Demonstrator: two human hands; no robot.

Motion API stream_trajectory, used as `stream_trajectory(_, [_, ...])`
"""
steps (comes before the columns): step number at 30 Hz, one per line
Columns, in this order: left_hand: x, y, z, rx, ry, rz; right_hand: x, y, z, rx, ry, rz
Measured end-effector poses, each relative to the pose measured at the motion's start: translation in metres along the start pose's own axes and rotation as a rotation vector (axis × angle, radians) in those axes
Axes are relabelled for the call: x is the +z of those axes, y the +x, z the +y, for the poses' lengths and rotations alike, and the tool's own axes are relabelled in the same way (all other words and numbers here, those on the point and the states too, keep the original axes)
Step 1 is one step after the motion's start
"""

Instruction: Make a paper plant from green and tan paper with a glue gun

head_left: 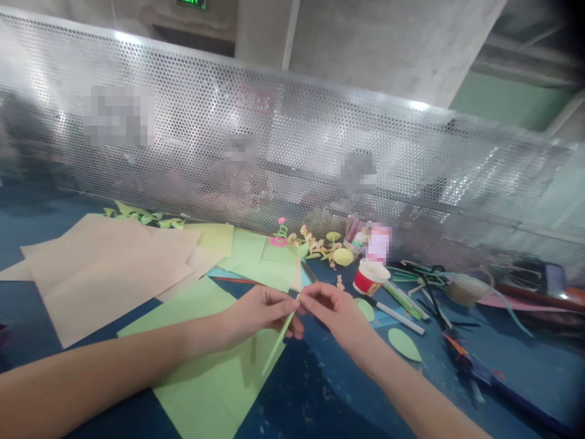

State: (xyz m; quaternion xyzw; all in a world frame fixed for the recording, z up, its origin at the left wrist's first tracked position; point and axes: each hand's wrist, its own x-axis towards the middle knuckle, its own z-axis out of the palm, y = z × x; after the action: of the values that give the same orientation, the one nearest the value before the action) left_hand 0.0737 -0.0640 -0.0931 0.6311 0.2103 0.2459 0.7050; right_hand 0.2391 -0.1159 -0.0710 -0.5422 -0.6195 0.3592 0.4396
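Note:
A thin light-green paper strip (278, 349) slants down from between my hands over the table. My left hand (267, 311) pinches it near its upper end, the other fingers curled beneath. Touching that same end, my right hand (331, 308) has thumb and forefinger closed on the tip. Below my left forearm lie green paper sheets (196, 378). Just right of my right hand are a green paper leaf (404, 344) and a white-barrelled pen (400, 316).
Beige sheets (105, 268) spread at the left. Behind my hands stand a red-and-white paper cup (371, 277) and curled paper pieces (315, 244). A blue glue gun (498, 384) lies at the right. A perforated metal screen (292, 152) closes off the table's far side.

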Motion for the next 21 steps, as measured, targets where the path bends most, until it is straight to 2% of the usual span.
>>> stream_trajectory(4, [-0.002,0.001,-0.001,-0.017,0.085,-0.014,-0.005,0.002,0.001,0.026,-0.029,0.142])
stream_trajectory(10, [-0.004,0.002,-0.005,-0.030,0.028,-0.008,-0.002,0.003,0.006,0.075,-0.061,0.015])
stream_trajectory(14, [-0.002,0.001,-0.005,-0.059,-0.058,-0.016,0.002,0.002,0.009,-0.028,-0.081,0.006])
stream_trajectory(21, [0.002,0.000,-0.001,-0.096,-0.091,0.021,-0.001,0.005,0.010,0.002,-0.106,-0.023])
